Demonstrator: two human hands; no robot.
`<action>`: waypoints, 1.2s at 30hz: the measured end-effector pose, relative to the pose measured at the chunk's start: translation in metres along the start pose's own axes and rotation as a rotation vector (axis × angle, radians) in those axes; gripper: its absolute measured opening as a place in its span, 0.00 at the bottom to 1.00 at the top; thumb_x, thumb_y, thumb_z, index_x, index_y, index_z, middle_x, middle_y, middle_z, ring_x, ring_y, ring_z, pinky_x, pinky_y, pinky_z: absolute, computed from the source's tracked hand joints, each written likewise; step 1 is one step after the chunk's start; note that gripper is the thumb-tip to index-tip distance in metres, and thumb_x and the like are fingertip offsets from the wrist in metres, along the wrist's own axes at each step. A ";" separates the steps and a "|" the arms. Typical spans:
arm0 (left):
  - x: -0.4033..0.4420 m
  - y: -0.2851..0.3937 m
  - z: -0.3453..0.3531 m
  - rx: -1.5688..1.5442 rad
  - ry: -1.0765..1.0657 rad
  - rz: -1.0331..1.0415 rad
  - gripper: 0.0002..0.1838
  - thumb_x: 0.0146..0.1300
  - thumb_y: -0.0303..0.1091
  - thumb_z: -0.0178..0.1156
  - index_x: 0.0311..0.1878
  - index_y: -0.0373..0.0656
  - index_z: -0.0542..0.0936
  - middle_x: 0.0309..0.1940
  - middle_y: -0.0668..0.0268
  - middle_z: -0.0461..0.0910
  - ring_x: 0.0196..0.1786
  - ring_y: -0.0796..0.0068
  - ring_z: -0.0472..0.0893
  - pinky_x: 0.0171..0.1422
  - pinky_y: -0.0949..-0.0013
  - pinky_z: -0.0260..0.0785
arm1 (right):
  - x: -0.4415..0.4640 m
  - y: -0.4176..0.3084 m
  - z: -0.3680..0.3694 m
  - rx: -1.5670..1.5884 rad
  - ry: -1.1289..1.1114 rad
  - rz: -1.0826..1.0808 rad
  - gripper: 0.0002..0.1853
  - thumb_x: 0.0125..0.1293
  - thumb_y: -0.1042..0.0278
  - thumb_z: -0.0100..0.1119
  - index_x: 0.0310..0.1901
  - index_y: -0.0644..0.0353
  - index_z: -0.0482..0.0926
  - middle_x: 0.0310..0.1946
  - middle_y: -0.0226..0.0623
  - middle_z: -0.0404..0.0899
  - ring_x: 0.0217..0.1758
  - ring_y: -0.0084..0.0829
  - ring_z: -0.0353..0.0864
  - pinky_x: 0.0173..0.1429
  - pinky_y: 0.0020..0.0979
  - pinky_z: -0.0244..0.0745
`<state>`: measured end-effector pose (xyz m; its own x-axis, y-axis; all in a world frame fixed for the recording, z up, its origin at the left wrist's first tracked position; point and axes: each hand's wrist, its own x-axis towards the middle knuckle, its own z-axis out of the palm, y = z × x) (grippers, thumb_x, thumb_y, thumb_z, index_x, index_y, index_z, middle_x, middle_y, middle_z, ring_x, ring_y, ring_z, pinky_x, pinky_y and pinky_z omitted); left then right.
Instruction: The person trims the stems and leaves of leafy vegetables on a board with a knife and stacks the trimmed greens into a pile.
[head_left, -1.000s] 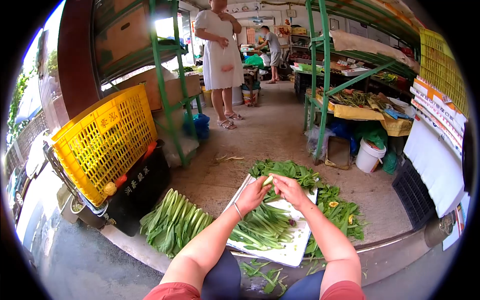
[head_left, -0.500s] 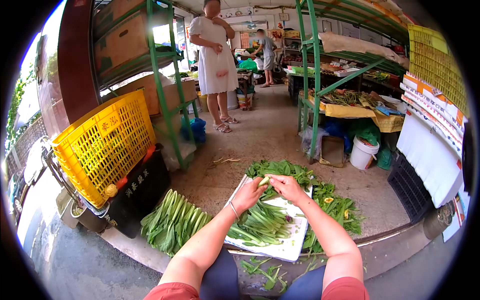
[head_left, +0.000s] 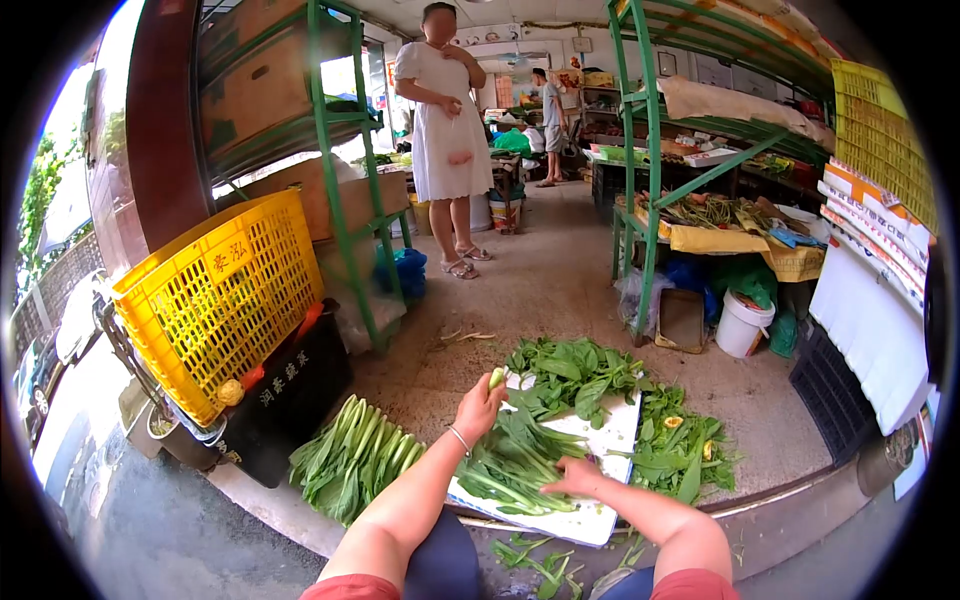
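Note:
My left hand (head_left: 480, 408) is closed round a green vegetable stalk (head_left: 496, 378), whose pale end sticks up past the fingers. Lower and to the right, my right hand (head_left: 574, 477) reaches to the stems of the leafy greens (head_left: 515, 465) lying on the white board (head_left: 600, 520); its fingertips touch them, and whether they grip one is unclear. Loose leaves (head_left: 575, 370) lie at the board's far end, and more leaves (head_left: 665, 450) spread along its right side. A neat pile of stalks (head_left: 355, 455) rests on the ground left of the board.
A yellow crate (head_left: 225, 290) stands on a black box (head_left: 285, 390) at the left. Green shelves (head_left: 650, 180) and a white bucket (head_left: 742, 325) are at the right. A person in a white dress (head_left: 450, 150) stands ahead; another person (head_left: 551, 125) is farther back.
My right hand has left the stalk beside my left hand and moved down to the greens on the board. My left hand still holds a stalk, now slightly lower and more upright.

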<state>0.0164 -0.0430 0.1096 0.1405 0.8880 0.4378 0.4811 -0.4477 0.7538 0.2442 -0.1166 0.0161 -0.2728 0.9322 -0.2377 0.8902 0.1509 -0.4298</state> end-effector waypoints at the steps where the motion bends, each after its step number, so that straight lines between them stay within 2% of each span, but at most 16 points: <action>1: 0.002 0.013 -0.003 -0.067 0.167 0.074 0.12 0.64 0.32 0.48 0.50 0.44 0.69 0.34 0.60 0.80 0.37 0.64 0.81 0.42 0.69 0.70 | -0.001 -0.003 0.001 0.026 -0.017 0.029 0.39 0.41 0.39 0.66 0.49 0.62 0.72 0.43 0.47 0.77 0.48 0.39 0.77 0.50 0.34 0.70; 4: 0.001 0.053 -0.017 -0.140 0.244 0.161 0.10 0.65 0.30 0.46 0.47 0.41 0.70 0.27 0.66 0.76 0.30 0.76 0.76 0.36 0.72 0.69 | 0.005 0.007 0.013 0.063 0.068 -0.028 0.34 0.42 0.44 0.67 0.48 0.60 0.72 0.42 0.46 0.77 0.45 0.41 0.77 0.49 0.36 0.71; 6: 0.005 0.003 0.003 -0.068 0.024 -0.146 0.08 0.64 0.32 0.49 0.44 0.40 0.71 0.25 0.66 0.74 0.27 0.77 0.74 0.33 0.71 0.68 | 0.008 0.008 0.012 0.033 0.126 -0.033 0.31 0.43 0.48 0.66 0.45 0.61 0.74 0.36 0.46 0.79 0.39 0.42 0.79 0.44 0.36 0.73; 8: 0.010 -0.002 0.002 0.044 0.276 -0.065 0.13 0.57 0.37 0.60 0.38 0.40 0.72 0.22 0.66 0.73 0.25 0.79 0.73 0.31 0.71 0.68 | 0.009 0.009 0.006 0.030 0.131 -0.048 0.28 0.45 0.48 0.65 0.42 0.63 0.77 0.31 0.45 0.80 0.36 0.43 0.79 0.43 0.36 0.73; 10: 0.009 0.036 -0.018 0.113 0.299 -0.122 0.22 0.50 0.46 0.65 0.41 0.43 0.72 0.28 0.57 0.79 0.32 0.58 0.79 0.36 0.61 0.70 | 0.010 0.010 -0.002 0.022 0.151 -0.037 0.27 0.44 0.49 0.66 0.40 0.63 0.78 0.29 0.45 0.80 0.34 0.41 0.79 0.42 0.35 0.74; 12: 0.007 0.023 -0.010 0.110 0.276 -0.157 0.23 0.46 0.46 0.68 0.42 0.43 0.74 0.31 0.56 0.80 0.34 0.59 0.80 0.38 0.61 0.71 | 0.009 0.013 -0.004 0.007 0.160 -0.034 0.25 0.44 0.50 0.67 0.38 0.63 0.79 0.27 0.45 0.80 0.32 0.39 0.80 0.40 0.34 0.74; 14: 0.003 0.014 -0.006 0.214 -0.308 -0.351 0.22 0.46 0.45 0.67 0.43 0.44 0.77 0.31 0.56 0.80 0.35 0.60 0.80 0.39 0.62 0.71 | 0.021 0.021 -0.012 0.256 0.235 0.024 0.24 0.43 0.51 0.69 0.36 0.62 0.80 0.26 0.42 0.80 0.30 0.34 0.80 0.39 0.30 0.74; 17: -0.001 -0.002 0.007 0.315 -0.487 -0.134 0.22 0.46 0.45 0.66 0.45 0.47 0.79 0.32 0.55 0.80 0.36 0.60 0.80 0.42 0.62 0.71 | 0.033 0.021 -0.029 0.268 0.253 0.055 0.23 0.42 0.52 0.70 0.36 0.61 0.80 0.27 0.38 0.81 0.29 0.30 0.80 0.38 0.27 0.74; 22: -0.005 0.006 0.020 0.471 -0.441 -0.077 0.21 0.48 0.43 0.66 0.48 0.53 0.78 0.32 0.55 0.80 0.36 0.59 0.79 0.43 0.64 0.71 | 0.022 0.001 -0.072 0.167 0.400 0.023 0.19 0.43 0.58 0.71 0.37 0.58 0.81 0.29 0.37 0.81 0.30 0.28 0.80 0.39 0.28 0.73; 23: -0.005 0.008 0.021 0.485 -0.423 -0.061 0.23 0.48 0.42 0.66 0.51 0.55 0.77 0.34 0.54 0.79 0.38 0.58 0.79 0.44 0.64 0.71 | 0.027 0.004 -0.071 0.386 0.430 -0.041 0.17 0.46 0.66 0.69 0.38 0.63 0.80 0.27 0.36 0.81 0.29 0.26 0.80 0.36 0.26 0.75; 26: -0.009 0.038 0.017 0.204 -0.293 0.039 0.30 0.49 0.40 0.66 0.58 0.55 0.71 0.40 0.53 0.78 0.42 0.59 0.79 0.47 0.65 0.71 | 0.028 -0.011 -0.090 0.887 0.334 -0.105 0.13 0.50 0.69 0.67 0.36 0.66 0.77 0.28 0.38 0.81 0.28 0.25 0.81 0.34 0.25 0.76; 29: -0.008 0.049 0.022 0.056 -0.281 0.072 0.35 0.49 0.39 0.68 0.63 0.58 0.66 0.46 0.55 0.78 0.45 0.69 0.79 0.52 0.66 0.70 | 0.000 -0.045 -0.128 1.018 0.387 -0.151 0.11 0.52 0.73 0.64 0.35 0.69 0.76 0.28 0.40 0.80 0.27 0.25 0.80 0.33 0.25 0.78; 33: 0.002 0.044 0.032 -0.261 -0.172 0.054 0.23 0.50 0.28 0.67 0.52 0.42 0.75 0.40 0.69 0.79 0.41 0.84 0.73 0.48 0.74 0.70 | -0.012 -0.056 -0.151 0.935 0.435 -0.236 0.12 0.56 0.64 0.62 0.35 0.64 0.78 0.25 0.33 0.80 0.22 0.20 0.78 0.23 0.21 0.67; 34: 0.002 0.045 0.034 -0.346 -0.151 0.125 0.23 0.52 0.31 0.67 0.53 0.43 0.75 0.34 0.71 0.78 0.36 0.86 0.73 0.39 0.78 0.71 | -0.016 -0.059 -0.154 0.927 0.430 -0.209 0.14 0.58 0.59 0.61 0.37 0.63 0.77 0.24 0.33 0.80 0.20 0.18 0.76 0.23 0.20 0.65; 35: -0.005 0.076 0.020 -0.396 -0.231 -0.105 0.23 0.53 0.34 0.66 0.53 0.42 0.74 0.28 0.73 0.76 0.28 0.88 0.71 0.27 0.81 0.68 | -0.018 -0.057 -0.157 0.946 0.410 -0.290 0.18 0.60 0.53 0.58 0.39 0.62 0.77 0.22 0.30 0.77 0.19 0.16 0.71 0.23 0.18 0.63; 36: -0.006 0.076 0.020 -0.391 -0.233 -0.108 0.24 0.54 0.38 0.65 0.54 0.43 0.73 0.25 0.75 0.74 0.22 0.89 0.68 0.20 0.82 0.63 | -0.012 -0.050 -0.153 0.971 0.394 -0.330 0.21 0.62 0.48 0.54 0.42 0.62 0.76 0.22 0.28 0.74 0.19 0.15 0.65 0.25 0.18 0.61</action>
<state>0.0691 -0.0804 0.1548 0.3201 0.9115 0.2584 0.1479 -0.3175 0.9367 0.2592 -0.0851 0.1741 -0.1553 0.9595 0.2351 0.0815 0.2496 -0.9649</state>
